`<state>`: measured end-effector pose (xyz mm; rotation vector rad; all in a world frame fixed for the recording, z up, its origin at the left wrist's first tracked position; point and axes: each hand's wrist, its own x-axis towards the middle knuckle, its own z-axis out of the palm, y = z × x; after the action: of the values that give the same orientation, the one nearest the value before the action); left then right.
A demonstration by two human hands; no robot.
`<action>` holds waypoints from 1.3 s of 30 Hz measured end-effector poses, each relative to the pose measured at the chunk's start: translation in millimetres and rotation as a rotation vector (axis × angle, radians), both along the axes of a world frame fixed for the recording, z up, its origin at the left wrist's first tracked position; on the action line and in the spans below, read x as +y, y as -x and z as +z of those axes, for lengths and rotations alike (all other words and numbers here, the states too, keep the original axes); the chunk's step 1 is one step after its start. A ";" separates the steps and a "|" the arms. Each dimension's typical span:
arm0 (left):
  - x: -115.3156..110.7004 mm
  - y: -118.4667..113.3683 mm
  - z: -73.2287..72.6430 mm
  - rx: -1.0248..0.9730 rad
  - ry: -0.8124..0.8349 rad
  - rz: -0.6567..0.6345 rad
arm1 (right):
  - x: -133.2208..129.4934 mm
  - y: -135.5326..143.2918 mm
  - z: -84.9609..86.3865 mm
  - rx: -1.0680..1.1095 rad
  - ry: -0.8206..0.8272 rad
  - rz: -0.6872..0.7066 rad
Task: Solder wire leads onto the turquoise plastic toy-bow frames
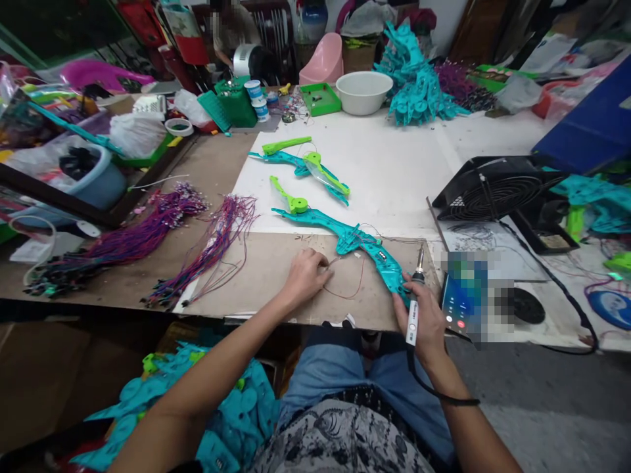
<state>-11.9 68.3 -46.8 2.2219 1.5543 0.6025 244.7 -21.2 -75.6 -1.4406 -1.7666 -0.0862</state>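
Observation:
My right hand (424,316) is wrapped round a soldering iron (413,315), its metal tip pointing up and away; the fingers also touch the lower end of a teal plastic bow-shaped part (345,233). Thin wires run from the middle of that part. Over the brown board, my left hand (306,277) pinches a thin reddish wire (340,259) between thumb and fingers, left of the teal part. A lime-green piece (298,205) lies against the teal part's far end. Farther back rests a second teal part (290,158) with lime-green pieces.
Bundles of red and purple wires (148,226) lie at the left. At the right are a black fan (488,190), a phone (461,295) and a black spool (526,306). A white basin (363,93) and piled teal parts (419,85) stand behind. Someone sits at the back.

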 end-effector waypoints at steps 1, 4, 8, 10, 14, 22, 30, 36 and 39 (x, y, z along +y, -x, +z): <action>-0.2 -3.3 -1.6 -0.015 0.015 0.014 | 0.0 -0.1 0.7 0.010 -0.001 0.004; -1.1 -5.1 -0.2 -0.203 0.105 0.096 | -1.0 -0.8 2.5 0.060 0.004 0.008; -11.1 5.9 13.7 -0.623 0.365 0.284 | -4.2 -2.3 2.2 0.103 0.026 0.024; -18.2 11.3 21.7 -0.789 0.495 0.360 | -5.5 -3.2 1.0 0.105 0.029 0.023; -30.1 18.3 29.0 -1.002 0.613 0.461 | -6.5 -4.9 -0.5 0.087 0.014 0.011; -49.4 25.5 30.8 -1.203 0.737 0.552 | -10.5 -1.2 8.4 0.008 -0.067 -0.008; -77.3 36.2 35.0 -1.242 0.782 0.554 | -15.0 7.7 19.2 0.013 -0.107 0.066; -90.3 51.8 36.0 -1.253 0.798 0.630 | -19.6 4.2 19.1 -0.004 -0.096 -0.012; -90.1 47.2 40.2 -1.292 0.805 0.659 | -22.5 5.0 22.3 0.004 -0.103 -0.025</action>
<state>-59.1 -21.8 -6.6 0.4140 1.3021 1.0237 239.7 -43.7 -53.3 -1.3878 -1.7164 -0.1850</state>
